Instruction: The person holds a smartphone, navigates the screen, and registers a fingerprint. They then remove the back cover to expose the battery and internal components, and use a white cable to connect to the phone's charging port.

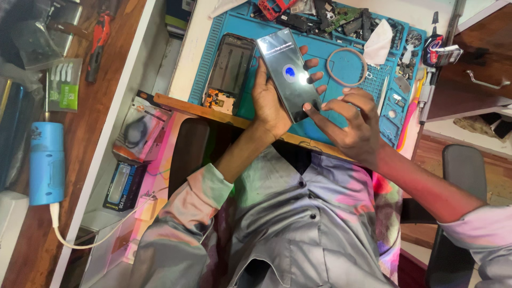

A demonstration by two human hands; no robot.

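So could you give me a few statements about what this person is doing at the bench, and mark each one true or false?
1. The left hand holds a smartphone with its screen lit. True.
2. The right hand grips a screwdriver. False: it holds no tool; a fingertip touches the phone's lower edge.
3. An opened phone lies on the blue work mat beside the held one. True.
4. The mat is red. False: it is blue.
5. A loop of band lies on the mat, to the right of the held phone. True.
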